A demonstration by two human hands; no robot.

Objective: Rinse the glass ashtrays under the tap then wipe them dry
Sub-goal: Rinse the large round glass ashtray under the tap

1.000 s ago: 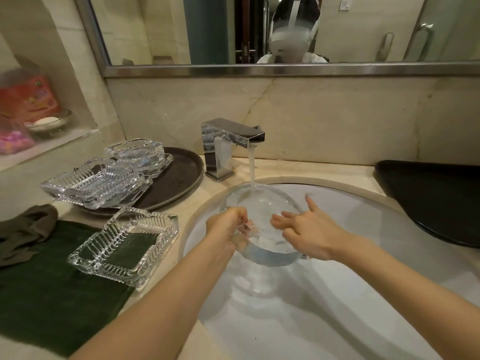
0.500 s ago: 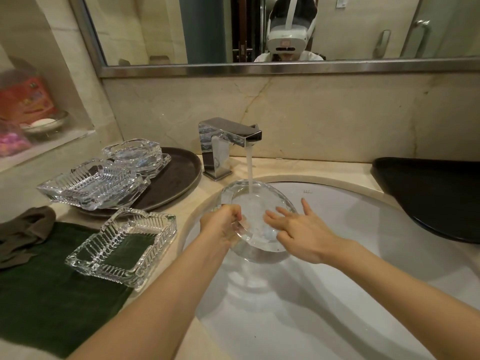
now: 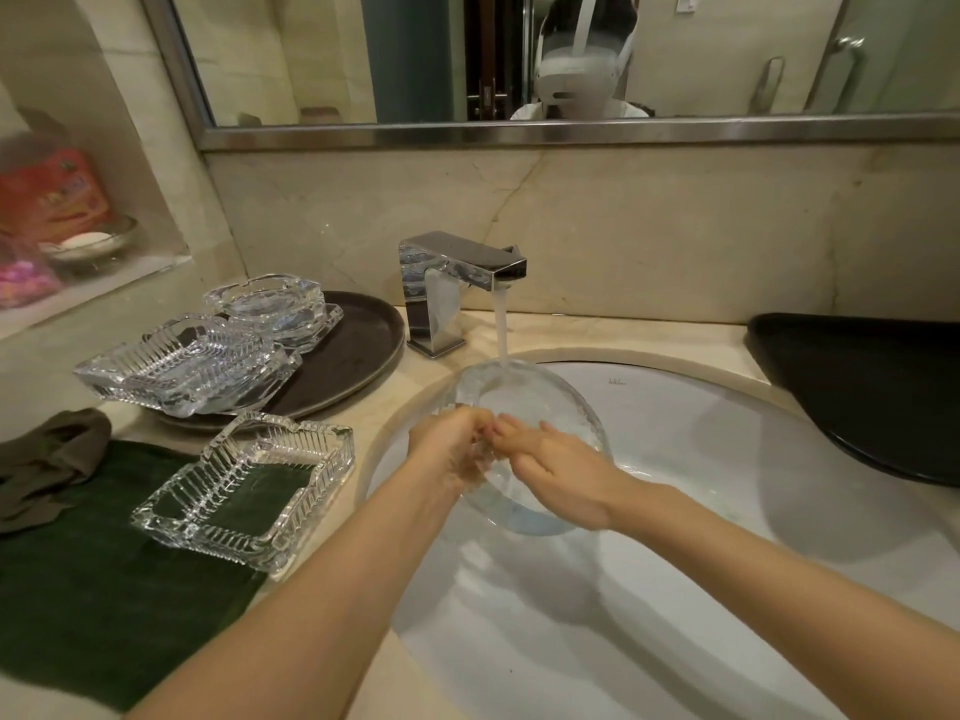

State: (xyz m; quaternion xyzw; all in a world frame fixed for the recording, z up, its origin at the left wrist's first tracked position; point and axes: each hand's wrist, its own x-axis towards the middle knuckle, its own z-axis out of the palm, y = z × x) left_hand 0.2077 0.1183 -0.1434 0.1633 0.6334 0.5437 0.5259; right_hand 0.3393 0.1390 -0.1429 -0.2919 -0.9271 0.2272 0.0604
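Note:
A round clear glass ashtray (image 3: 524, 402) is held tilted over the white sink (image 3: 701, 459), under water running from the chrome tap (image 3: 457, 283). My left hand (image 3: 447, 449) grips its near left rim. My right hand (image 3: 556, 470) lies inside the dish with straight fingers rubbing the glass close to the left fingers. A square ribbed glass ashtray (image 3: 244, 491) sits on the dark green towel (image 3: 78, 589). Two more ashtrays, a ribbed one (image 3: 182, 363) and a rounder one (image 3: 270, 304), rest on the brown round tray (image 3: 353, 350).
A grey-brown cloth (image 3: 47, 459) lies crumpled at the towel's far left corner. A black tray (image 3: 872, 392) occupies the counter right of the sink. A wall niche (image 3: 62, 226) at the left holds packets and a small dish. A mirror hangs above the tap.
My right hand has slid left across the dish toward my left fingers, and the ashtray has shifted slightly under the stream. The water keeps running.

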